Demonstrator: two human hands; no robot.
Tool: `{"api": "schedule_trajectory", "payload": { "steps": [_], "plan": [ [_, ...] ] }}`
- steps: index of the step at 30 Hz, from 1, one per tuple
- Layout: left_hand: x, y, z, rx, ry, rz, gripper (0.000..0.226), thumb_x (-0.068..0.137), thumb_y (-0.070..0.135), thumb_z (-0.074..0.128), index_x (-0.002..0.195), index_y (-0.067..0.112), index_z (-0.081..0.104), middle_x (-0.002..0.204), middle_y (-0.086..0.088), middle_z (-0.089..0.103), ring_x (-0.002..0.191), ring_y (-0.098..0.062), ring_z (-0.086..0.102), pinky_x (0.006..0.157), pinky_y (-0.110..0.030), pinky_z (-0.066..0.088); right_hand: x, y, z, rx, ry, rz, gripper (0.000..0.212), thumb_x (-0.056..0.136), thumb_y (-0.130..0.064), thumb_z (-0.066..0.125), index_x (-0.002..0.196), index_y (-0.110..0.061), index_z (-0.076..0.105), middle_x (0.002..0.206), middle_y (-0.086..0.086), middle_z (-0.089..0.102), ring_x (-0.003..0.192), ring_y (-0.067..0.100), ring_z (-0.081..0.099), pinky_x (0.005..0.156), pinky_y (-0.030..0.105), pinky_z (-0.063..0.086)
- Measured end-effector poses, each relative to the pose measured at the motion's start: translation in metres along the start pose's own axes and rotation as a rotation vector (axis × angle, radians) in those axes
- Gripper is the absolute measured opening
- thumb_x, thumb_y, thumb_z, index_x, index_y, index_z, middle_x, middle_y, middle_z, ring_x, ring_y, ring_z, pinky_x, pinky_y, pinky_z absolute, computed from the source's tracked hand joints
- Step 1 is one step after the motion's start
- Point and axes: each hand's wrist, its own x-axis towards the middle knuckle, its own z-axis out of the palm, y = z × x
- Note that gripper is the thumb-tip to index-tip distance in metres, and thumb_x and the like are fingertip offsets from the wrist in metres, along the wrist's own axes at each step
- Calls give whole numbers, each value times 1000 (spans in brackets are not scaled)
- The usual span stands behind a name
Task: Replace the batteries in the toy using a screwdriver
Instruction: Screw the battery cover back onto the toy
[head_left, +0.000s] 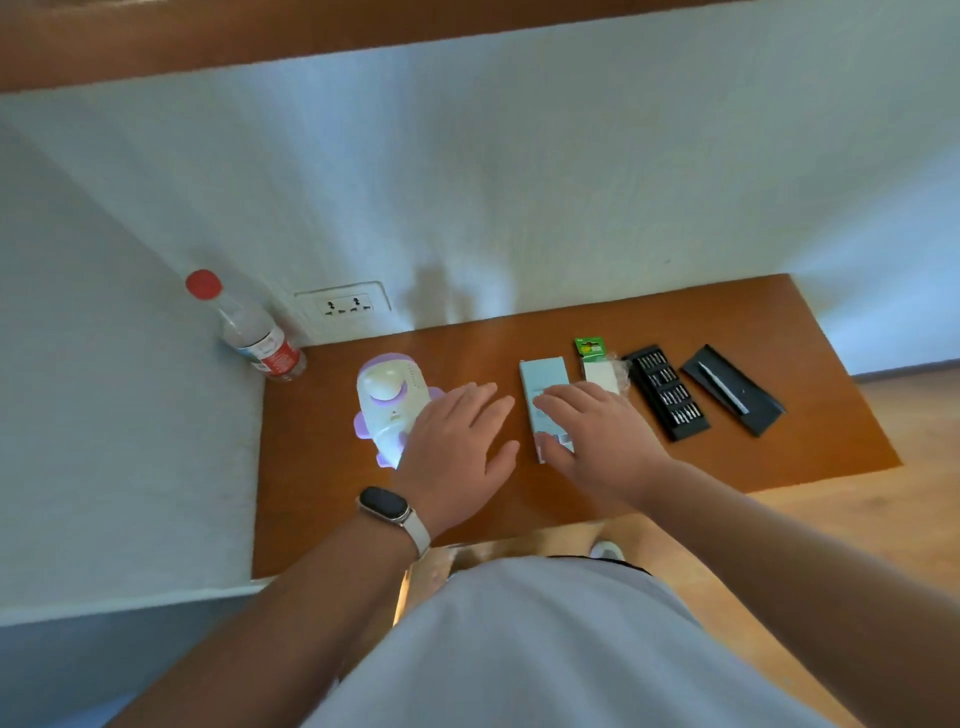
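White shirt front fills the bottom of the view, and both forearms reach out over the wooden worktop (810, 447). The band watch (387, 504) is on the left wrist. Left hand (457, 441) is flat with fingers spread and straight, gripping nothing. It sits just right of the toy (387, 400) and overlaps its lower edge; contact can't be confirmed. The toy is white and purple and lies at the left of the worktop. Right hand (597, 436) is also flat and holds nothing, with fingers resting on the pale blue box (545, 376).

Green battery pack (592, 353), bit set (665, 389) and screwdriver (724, 387) on its black tray (761, 413) sit in a row to the right. They look laid out in order of use, within right-hand reach. Nothing is opened yet, so this is likely the start. Water bottle (249, 327) stands in the corner.
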Motion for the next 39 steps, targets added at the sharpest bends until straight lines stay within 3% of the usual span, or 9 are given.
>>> {"api": "schedule_trajectory", "payload": {
  "steps": [9,23,29,35,39],
  "plan": [
    [56,85,48,-2,-74,82,45,90,40,57,128,16,66,131,-9,66,121,-30,61,100,-45,49,-58,99,-20,1,-33,99,44,95,-47,44,130,-23,59,130,-6,62,123,16,53,101,37,47],
    [149,196,124,17,-241,115,47,97,39,55,140,19,56,143,-4,57,133,-26,49,106,-44,43,-106,243,-10,51,-44,240,39,95,-42,42,123,-21,61,122,-5,64,115,16,56,92,34,48],
    [198,217,158,69,-298,149,47,98,36,53,141,18,55,143,-6,56,134,-27,49,107,-44,44,-102,293,10,65,-1,292,32,91,-39,49,112,-20,64,111,-3,67,102,18,60,78,35,53],
    [228,224,182,119,-375,166,43,100,36,51,140,20,55,145,-6,55,134,-28,48,104,-46,47,-82,306,33,80,14,331,19,89,-32,58,84,-15,63,79,3,60,70,23,59,57,34,45],
    [235,220,190,135,-413,175,39,102,32,49,139,21,57,145,-5,54,131,-28,50,101,-46,48,-68,304,43,158,2,360,22,91,-31,63,80,-13,58,77,6,58,65,27,58,52,35,41]
  ]
}}
